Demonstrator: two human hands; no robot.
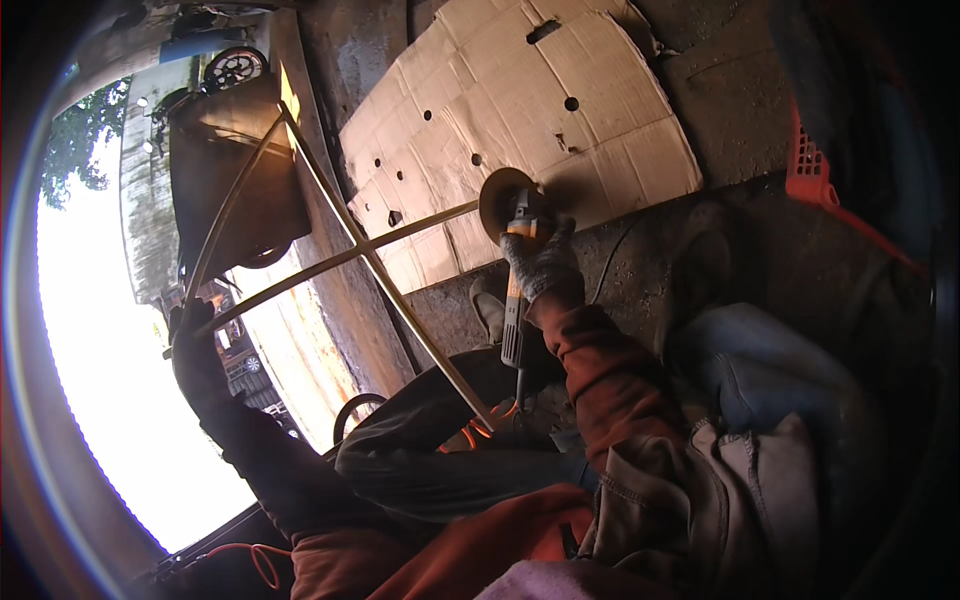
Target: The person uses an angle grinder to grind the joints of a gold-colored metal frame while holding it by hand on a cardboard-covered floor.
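Note:
My right hand (546,264), in a light knitted glove, grips an orange and grey angle grinder (513,330) with its cord trailing down. The round disc (495,207) of the grinder is at the far right end of a thin bar of a frame (310,271); whether they touch I cannot tell. Two straight bars cross in this frame, and a curved strip (222,212) joins the upper tip to the left end. Around that left end my left hand (193,335) is closed, dark against the bright light, its fingers hard to make out.
A large flattened cardboard sheet (530,110) with holes lies beyond the grinder. At the right stands a red plastic crate (808,160). Orange cord (472,436) loops beside my bent leg (450,475). A wheeled thing with a dark panel (235,180) stands at the upper left by a bright opening.

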